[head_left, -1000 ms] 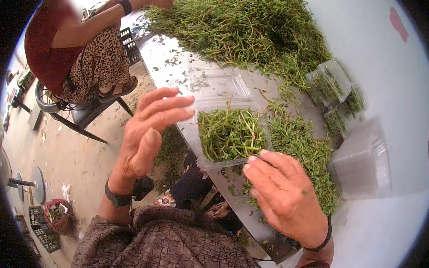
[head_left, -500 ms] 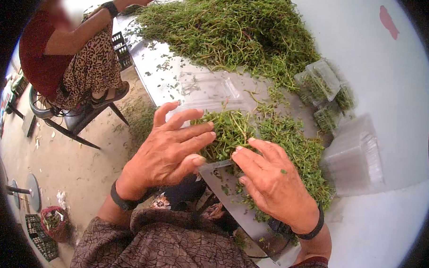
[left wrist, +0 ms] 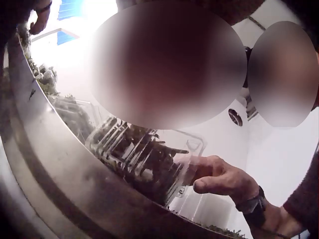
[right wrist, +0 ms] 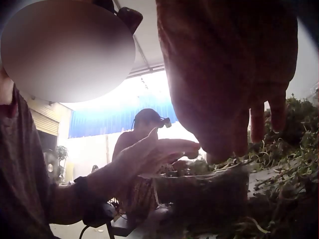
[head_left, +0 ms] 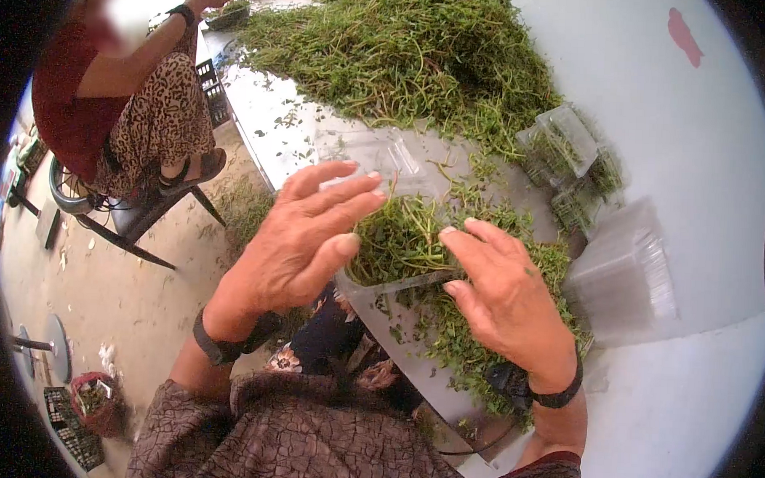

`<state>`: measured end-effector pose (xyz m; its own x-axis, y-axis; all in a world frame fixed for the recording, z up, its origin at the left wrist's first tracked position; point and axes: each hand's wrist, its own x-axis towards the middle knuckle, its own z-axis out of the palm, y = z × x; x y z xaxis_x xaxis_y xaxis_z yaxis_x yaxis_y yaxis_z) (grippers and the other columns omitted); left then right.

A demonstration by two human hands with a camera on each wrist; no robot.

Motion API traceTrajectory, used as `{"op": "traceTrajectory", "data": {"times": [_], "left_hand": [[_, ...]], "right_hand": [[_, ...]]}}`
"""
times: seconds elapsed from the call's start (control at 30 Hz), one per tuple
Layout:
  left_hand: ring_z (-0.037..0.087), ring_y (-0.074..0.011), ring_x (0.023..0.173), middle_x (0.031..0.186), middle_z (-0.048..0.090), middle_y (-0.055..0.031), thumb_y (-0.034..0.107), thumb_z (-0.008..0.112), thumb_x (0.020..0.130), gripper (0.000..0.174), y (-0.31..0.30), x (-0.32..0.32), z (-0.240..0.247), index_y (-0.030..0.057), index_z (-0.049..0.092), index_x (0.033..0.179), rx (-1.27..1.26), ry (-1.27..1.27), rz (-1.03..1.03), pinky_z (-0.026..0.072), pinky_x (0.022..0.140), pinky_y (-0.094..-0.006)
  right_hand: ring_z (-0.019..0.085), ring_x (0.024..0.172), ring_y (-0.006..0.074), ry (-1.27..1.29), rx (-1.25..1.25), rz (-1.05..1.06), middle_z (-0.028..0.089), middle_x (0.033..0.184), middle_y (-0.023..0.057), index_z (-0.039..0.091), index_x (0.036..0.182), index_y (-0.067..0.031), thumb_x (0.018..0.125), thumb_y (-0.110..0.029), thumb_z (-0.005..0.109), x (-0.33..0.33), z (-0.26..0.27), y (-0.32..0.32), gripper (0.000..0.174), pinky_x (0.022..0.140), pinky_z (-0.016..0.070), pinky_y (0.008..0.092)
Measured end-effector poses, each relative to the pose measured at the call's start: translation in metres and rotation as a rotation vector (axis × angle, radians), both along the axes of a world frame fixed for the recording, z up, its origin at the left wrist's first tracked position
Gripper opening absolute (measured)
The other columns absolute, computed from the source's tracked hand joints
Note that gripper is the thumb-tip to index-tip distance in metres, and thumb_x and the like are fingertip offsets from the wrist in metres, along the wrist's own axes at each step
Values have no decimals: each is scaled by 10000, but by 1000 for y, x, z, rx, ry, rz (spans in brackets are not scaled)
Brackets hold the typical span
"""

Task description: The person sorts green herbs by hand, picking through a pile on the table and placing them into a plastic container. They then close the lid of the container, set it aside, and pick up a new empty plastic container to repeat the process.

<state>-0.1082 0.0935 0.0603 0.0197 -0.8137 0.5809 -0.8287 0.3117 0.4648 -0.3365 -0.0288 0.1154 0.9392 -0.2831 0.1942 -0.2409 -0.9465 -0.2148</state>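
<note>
A clear plastic clamshell box (head_left: 389,287) sits near the table edge, filled with green leafy stems (head_left: 404,231). Its transparent lid (head_left: 385,159) lies folded back on the far side. My left hand (head_left: 302,240) is over the box's left side, fingers straight and thumb apart, with nothing in it. On the other side, my right hand (head_left: 515,298) has its extended fingertips at the right edge of the greens. In the left wrist view the ribbed box wall (left wrist: 134,149) shows, with the right hand (left wrist: 224,177) beside it. The right palm (right wrist: 229,74) looms dark in the right wrist view.
A big heap of greens (head_left: 414,55) covers the far table, with loose trimmings (head_left: 479,360) right of the box. Filled boxes (head_left: 567,153) and a stack of empty ones (head_left: 622,268) stand at right. Another person (head_left: 135,95) sits at far left.
My left hand came in rightward over the box, then rose slightly off the greens. My right hand stayed at the box's right side, its fingers shifting a little away from the middle.
</note>
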Motion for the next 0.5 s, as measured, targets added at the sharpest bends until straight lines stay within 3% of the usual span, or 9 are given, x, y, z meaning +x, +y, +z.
{"op": "traceTrajectory", "data": {"times": [0.07, 0.23, 0.37, 0.43, 0.5], "left_hand": [[377, -366, 1291, 1346, 513, -130, 357, 351, 942, 500, -11, -4, -1, 20, 546, 1255, 73, 28, -56, 246, 1094, -468], [350, -355, 1324, 1341, 511, -138, 344, 356, 942, 477, -22, -7, -6, 21, 568, 1221, 219, -115, -97, 137, 1135, -514], [354, -351, 1324, 1326, 529, -128, 344, 359, 940, 476, -17, -5, 0, 21, 579, 1212, 238, -129, -128, 131, 1138, -511], [414, -358, 1267, 1248, 573, -156, 288, 409, 948, 401, -11, 1, 1, 4, 597, 1161, 69, -37, -41, 199, 1117, -495], [412, -356, 1270, 1252, 572, -155, 283, 406, 949, 405, -7, 11, -2, 2, 591, 1175, 70, 59, -48, 208, 1115, -487]], "right_hand": [[469, 1176, 352, 10, -14, 6, 567, 1184, 169, 505, 1222, 6, 807, -104, 621, 3, -3, 0, 444, 1008, 364, 435], [460, 1192, 347, 41, -4, 15, 562, 1192, 162, 505, 1216, 4, 810, -112, 623, 5, -14, -1, 438, 1010, 363, 434], [467, 1188, 352, 21, 18, -16, 568, 1184, 165, 511, 1210, 3, 802, -106, 631, 4, -9, 0, 439, 1007, 366, 438], [470, 1184, 354, 6, -5, -14, 569, 1182, 166, 511, 1208, 5, 800, -102, 632, -2, -1, 1, 439, 1006, 366, 440], [474, 1179, 356, -8, -24, -18, 571, 1180, 167, 511, 1206, 6, 797, -99, 634, -7, 7, 3, 440, 1006, 366, 442]]}}
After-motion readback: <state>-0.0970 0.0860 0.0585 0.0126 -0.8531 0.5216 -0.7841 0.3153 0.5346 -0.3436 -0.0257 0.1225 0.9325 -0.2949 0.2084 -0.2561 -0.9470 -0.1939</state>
